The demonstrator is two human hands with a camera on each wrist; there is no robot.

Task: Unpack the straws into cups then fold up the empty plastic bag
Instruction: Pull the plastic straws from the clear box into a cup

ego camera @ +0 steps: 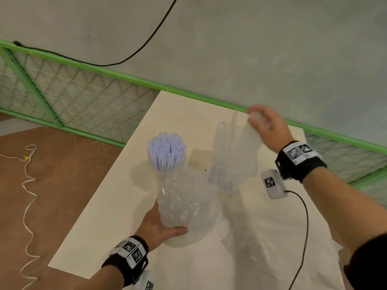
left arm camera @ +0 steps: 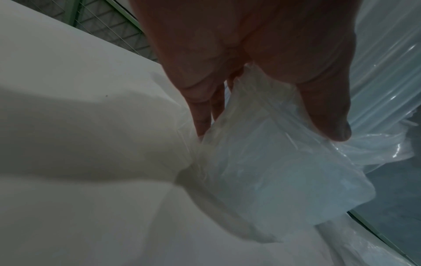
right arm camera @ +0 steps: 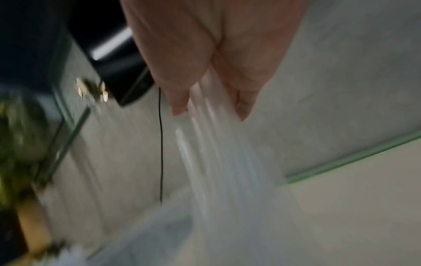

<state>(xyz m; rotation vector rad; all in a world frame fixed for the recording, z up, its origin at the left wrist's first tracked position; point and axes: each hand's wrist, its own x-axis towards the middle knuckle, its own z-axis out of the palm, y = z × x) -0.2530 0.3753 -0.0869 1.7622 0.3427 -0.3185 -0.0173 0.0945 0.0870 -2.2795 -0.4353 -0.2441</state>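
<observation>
A thick bundle of pale blue-white straws (ego camera: pixel 166 151) stands upright, its lower half still wrapped in the crumpled clear plastic bag (ego camera: pixel 186 204). My left hand (ego camera: pixel 165 227) grips the wrapped bottom of the bundle just above the table; in the left wrist view the thumb and fingers (left arm camera: pixel 328 115) curl round the bag (left arm camera: pixel 273 162). My right hand (ego camera: pixel 261 122) is raised at the back right and pinches the bag's loose upper edge, pulling the film (ego camera: pixel 234 155) taut. The right wrist view is blurred and shows fingertips (right arm camera: pixel 180 108) holding the film (right arm camera: pixel 227 162). I cannot make out any cup.
A cream tabletop (ego camera: pixel 117 185) carries everything, its left edge dropping to a brown floor (ego camera: pixel 62 174) with a white cord. Wrinkled white sheeting (ego camera: pixel 272 237) covers the table's near right. A green mesh fence (ego camera: pixel 83 97) runs behind, and a black cable trails from my right wrist.
</observation>
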